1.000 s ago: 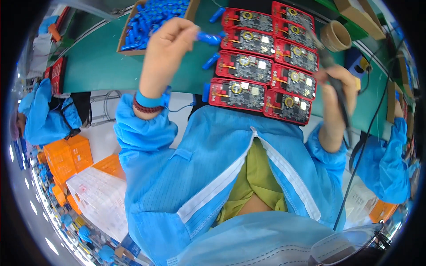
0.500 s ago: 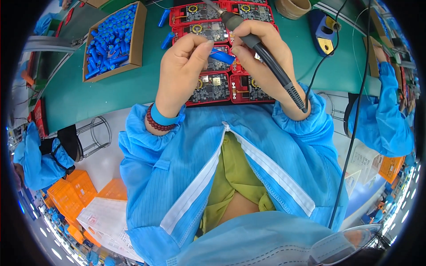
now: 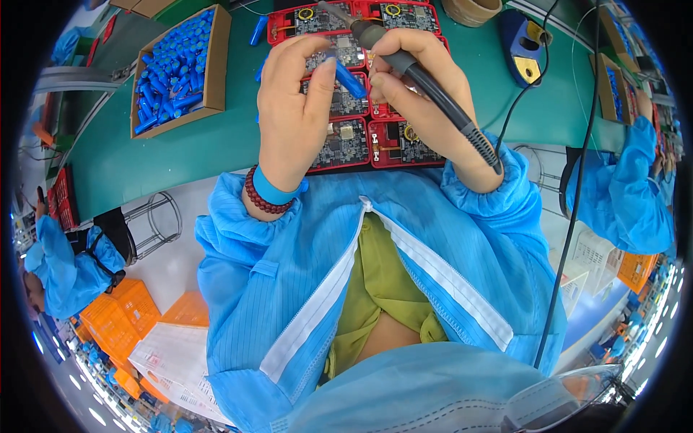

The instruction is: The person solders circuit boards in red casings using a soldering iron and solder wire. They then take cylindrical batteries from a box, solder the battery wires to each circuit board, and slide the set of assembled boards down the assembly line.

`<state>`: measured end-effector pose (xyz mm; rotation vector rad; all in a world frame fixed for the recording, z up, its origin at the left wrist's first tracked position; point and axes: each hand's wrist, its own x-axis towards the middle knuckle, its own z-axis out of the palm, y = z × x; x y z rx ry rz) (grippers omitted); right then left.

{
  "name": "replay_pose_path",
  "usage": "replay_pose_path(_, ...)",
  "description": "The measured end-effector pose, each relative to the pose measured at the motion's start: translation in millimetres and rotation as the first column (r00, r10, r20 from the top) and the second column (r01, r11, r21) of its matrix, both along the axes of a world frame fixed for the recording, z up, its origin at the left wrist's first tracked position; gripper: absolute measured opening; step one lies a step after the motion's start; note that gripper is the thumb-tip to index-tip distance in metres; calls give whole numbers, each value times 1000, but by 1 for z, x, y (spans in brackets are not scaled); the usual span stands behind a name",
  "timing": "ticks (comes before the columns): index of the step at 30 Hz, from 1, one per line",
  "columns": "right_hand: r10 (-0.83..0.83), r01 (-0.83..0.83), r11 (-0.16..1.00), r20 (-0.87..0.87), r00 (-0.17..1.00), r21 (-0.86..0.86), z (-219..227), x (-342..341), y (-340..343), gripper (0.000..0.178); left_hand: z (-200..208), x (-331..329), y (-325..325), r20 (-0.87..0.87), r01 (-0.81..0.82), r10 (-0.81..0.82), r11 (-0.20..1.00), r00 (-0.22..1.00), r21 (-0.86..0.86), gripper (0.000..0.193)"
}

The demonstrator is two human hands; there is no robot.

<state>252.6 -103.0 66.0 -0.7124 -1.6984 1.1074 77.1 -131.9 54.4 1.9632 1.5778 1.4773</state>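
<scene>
My left hand (image 3: 292, 108) is closed, with a blue cylindrical battery cell (image 3: 351, 79) by its thumb and fingers. The cell slants down to the right, over the circuit boards. In my right hand (image 3: 422, 79) is a soldering iron (image 3: 451, 105) with a dark handle, its metal shaft pointing up and left to the far edge. My right thumb and forefinger come close together beside the cell; whether they also hold a thin wire is too small to tell. Beneath both hands lie rows of red cases with circuit boards (image 3: 339, 151), partly covered.
A cardboard box (image 3: 220, 72) of blue cells stands at the left, with a loose cell (image 3: 258, 31) beside it. On the right are a blue iron stand (image 3: 516, 54) and a round tan container (image 3: 473, 11). The iron's black cable (image 3: 509, 112) loops rightward. Co-workers sit at both sides.
The cell has turned to slant more steeply and shifted slightly left. My left hand has rotated and its fingers have risen. The soldering iron has shifted slightly left.
</scene>
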Motion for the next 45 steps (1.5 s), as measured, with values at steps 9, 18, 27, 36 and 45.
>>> replay_pose_path(9, 104, -105, 994, -18, 994, -33, 13, 9, 3, 26, 14, 22, -11, 643, 578, -278, 752, 714, -316, 10)
replay_pose_path(18, -128, 95, 938, 78, 989, 334, 9, 22, 12, 32, 16, 23, -13, 492, 440, -228, 816, 840, -374, 7)
replay_pose_path(27, -100, -84, 864, 333, 937, 497, 2, 31, 14, 34, 18, 32, -6, 71, 302, -294, 942, 953, -146, 9)
replay_pose_path(36, -362, 230, 833, 181, 914, 504, 10, 72, 33, 21, 20, 15, -1, 278, 260, -200, 946, 939, -196, 3)
replay_pose_path(45, -568, 409, 572, -16, 823, 711, 75, 130, 170, 21, 17, 24, 6, 852, 613, -193, 770, 487, -176, 5)
